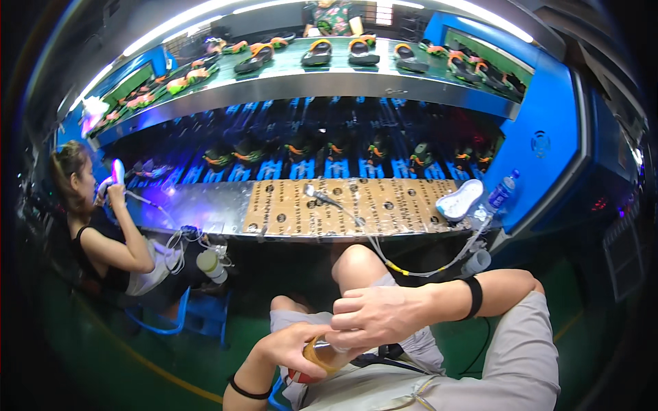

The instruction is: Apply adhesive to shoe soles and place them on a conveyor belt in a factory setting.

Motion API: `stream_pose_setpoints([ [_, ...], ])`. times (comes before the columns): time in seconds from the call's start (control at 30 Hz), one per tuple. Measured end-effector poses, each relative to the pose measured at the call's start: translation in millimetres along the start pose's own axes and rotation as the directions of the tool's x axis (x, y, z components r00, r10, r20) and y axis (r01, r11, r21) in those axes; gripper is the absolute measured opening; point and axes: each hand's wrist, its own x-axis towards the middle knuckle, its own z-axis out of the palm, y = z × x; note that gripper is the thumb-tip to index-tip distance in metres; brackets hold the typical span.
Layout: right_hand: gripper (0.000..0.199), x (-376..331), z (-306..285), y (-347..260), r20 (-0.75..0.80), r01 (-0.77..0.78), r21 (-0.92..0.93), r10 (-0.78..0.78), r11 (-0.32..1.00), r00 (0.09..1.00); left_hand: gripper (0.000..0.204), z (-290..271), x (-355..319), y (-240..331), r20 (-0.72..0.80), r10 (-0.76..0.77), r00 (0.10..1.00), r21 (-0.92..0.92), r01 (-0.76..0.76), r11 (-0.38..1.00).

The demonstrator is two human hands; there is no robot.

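Over my lap, my left hand (293, 349) is wrapped round a clear bottle (319, 354) with something amber inside. A bit of red shows under the left palm. My right hand (380, 316) comes across from the right, its fingers curled over the bottle's upper end and hiding it. Whether the bottle has a cap cannot be seen. Each wrist carries a black band. On the bench ahead lies a brush-like tool (322, 196) with a thin hose, apart from both hands.
Brown printed paper (384, 209) covers part of the metal bench. A white shoe sole (460, 200) and a water bottle (504, 190) stand at its right end. Shoes (363, 53) sit on the conveyor behind. A co-worker (103, 219) sits at left, holding a sole.
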Motion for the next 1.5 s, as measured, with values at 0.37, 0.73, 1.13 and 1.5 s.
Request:
stream_pose_setpoints([
  [0.37,0.049,-6.8,0.6,-6.7,-0.054,-0.268,-0.062,0.265,0.961,0.963,0.077,15.6,9.8,40.4,-0.112,-0.116,0.987,0.016,0.119,0.993],
  [0.73,0.039,-35.1,1.1,14.9,0.278,-0.57,0.089,0.529,0.817,0.802,0.067,30.9,34.3,35.6,-0.548,0.045,0.835,0.42,0.228,0.879],
  [1.13,0.071,-68.5,-13.5,-54.2,0.363,-0.824,0.338,0.745,0.454,0.56,0.077,86.9,81.4,36.1,-0.366,0.507,0.781,0.873,0.098,0.478],
  [1.5,0.056,-278.0,70.2,-183.2,0.314,-0.958,-0.151,0.908,-0.242,-0.278,0.071,50.4,5.8,-48.0,-0.611,-0.134,0.78,0.587,0.56,0.585],
])
